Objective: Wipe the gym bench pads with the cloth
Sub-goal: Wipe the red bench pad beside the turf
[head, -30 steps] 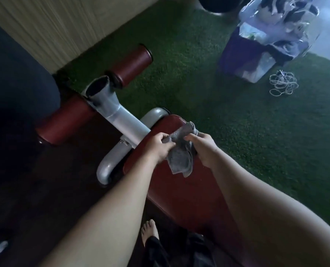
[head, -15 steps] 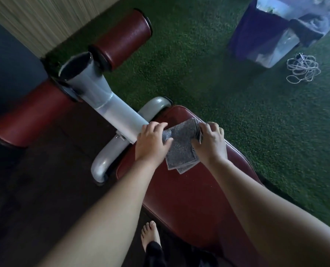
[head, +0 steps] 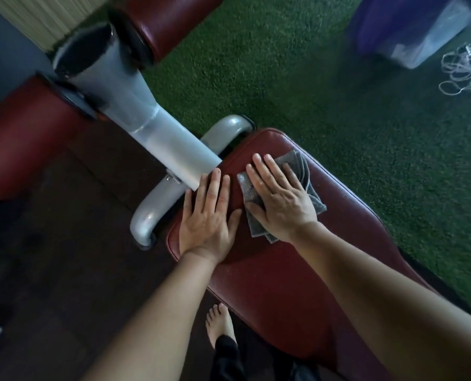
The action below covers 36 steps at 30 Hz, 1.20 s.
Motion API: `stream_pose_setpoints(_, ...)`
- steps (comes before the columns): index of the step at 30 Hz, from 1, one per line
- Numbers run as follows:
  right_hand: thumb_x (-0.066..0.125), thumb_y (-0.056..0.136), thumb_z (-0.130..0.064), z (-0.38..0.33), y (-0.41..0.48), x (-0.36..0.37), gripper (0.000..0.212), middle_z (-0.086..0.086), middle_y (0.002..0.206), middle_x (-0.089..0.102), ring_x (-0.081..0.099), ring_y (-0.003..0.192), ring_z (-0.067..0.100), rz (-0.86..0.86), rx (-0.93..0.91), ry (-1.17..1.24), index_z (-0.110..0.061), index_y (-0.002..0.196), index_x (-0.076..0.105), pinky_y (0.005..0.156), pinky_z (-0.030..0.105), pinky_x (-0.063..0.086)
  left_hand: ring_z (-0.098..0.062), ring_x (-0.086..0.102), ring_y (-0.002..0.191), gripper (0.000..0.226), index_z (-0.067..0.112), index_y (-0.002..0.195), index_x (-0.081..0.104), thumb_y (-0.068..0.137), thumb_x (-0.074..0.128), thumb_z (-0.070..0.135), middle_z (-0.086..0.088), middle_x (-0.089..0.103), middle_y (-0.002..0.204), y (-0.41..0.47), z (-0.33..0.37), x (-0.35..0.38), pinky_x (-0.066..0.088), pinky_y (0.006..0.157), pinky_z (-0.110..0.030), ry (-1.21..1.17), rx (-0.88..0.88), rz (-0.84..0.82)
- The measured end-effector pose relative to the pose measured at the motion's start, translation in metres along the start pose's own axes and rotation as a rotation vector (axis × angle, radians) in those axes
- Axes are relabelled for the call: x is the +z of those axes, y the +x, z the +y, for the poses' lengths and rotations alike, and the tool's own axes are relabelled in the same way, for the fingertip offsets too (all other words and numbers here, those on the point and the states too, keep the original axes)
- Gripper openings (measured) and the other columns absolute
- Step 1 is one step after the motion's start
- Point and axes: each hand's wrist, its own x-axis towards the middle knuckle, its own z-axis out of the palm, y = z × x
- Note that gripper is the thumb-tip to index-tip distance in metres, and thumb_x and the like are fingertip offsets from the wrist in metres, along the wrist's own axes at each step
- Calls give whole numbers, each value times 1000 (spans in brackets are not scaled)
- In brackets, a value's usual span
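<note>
Seat pad (head: 283, 284): maroon vinyl, the largest thing in view. Its long axis runs from 11 o'clock, where it meets the silver frame tube (head: 157, 133), down to 5 o'clock under the person's forearms. Dull sheen, faint pale speckle.

Beyond the tube sit the upper roller pad (head: 173, 20) at 12 o'clock and the left roller pad (head: 22, 138) at 9 o'clock. Same maroon covering, both well apart from the hands.

Both hands lie at the 11 o'clock end of the seat pad, side by side, not touching.
- Left hand (head: 209, 215): flat on bare vinyl, fingers straight, holding nothing.
- Right hand (head: 281, 199): flat on top of the cloth (head: 307, 178), fingers straight, pressing down, not gripping.

Cloth: grey, nubby, folded in several layers. The edges fan out at 1 o'clock of the right hand.

Judgement: the right hand is the working one. Most of the pad lies toward 5 o'clock, so the stroke should draw back along the long axis. Rollers come after.
</note>
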Motion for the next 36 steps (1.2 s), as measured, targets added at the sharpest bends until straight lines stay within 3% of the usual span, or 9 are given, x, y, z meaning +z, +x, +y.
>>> stream_pose_setpoints(15, 41, 104, -53, -3, -25, 14, 77, -1, 173, -2, -7, 159, 16, 17, 99, 65, -18, 165, 9, 129, 43, 10, -25, 9, 161, 73, 17, 166, 19, 105, 34, 55, -4, 8, 174, -1, 0, 9, 13, 126, -52, 1, -9, 54)
stream_pose_setpoints(22, 34, 103, -53, 0, 23, 8, 76, 5, 173, 3, -3, 159, 20, 79, 180, 57, -14, 165, 12, 129, 43, 6, -25, 12, 160, 73, 16, 166, 20, 105, 32, 54, -4, 11, 174, 0, 0, 9, 14, 127, -51, -14, -8, 77)
stream_pose_setpoints(26, 42, 103, -49, 0, -1, 9, 76, 3, 173, 1, -4, 159, 20, 90, 116, 141, -15, 165, 11, 129, 43, 5, -24, 9, 161, 73, 18, 166, 18, 104, 32, 54, -3, 9, 174, 0, 0, 10, 13, 127, -51, -45, -22, 59)
stream_pose_setpoints(29, 42, 103, -51, 2, -32, 14, 78, -1, 173, -3, -7, 159, 17, 22, 65, 43, -17, 165, 8, 129, 45, 7, -25, 10, 161, 73, 18, 166, 17, 104, 32, 54, -3, 8, 174, -1, 0, 9, 17, 127, -52, -16, -12, 52)
stream_pose_setpoints(36, 40, 100, -52, 10, 37, -1, 80, 1, 173, 1, -2, 159, 18, 55, 179, 42, -18, 165, 9, 129, 45, 7, -25, 9, 161, 73, 19, 166, 14, 105, 31, 55, -2, 6, 175, 0, 0, 9, 13, 128, -51, -36, -18, 50)
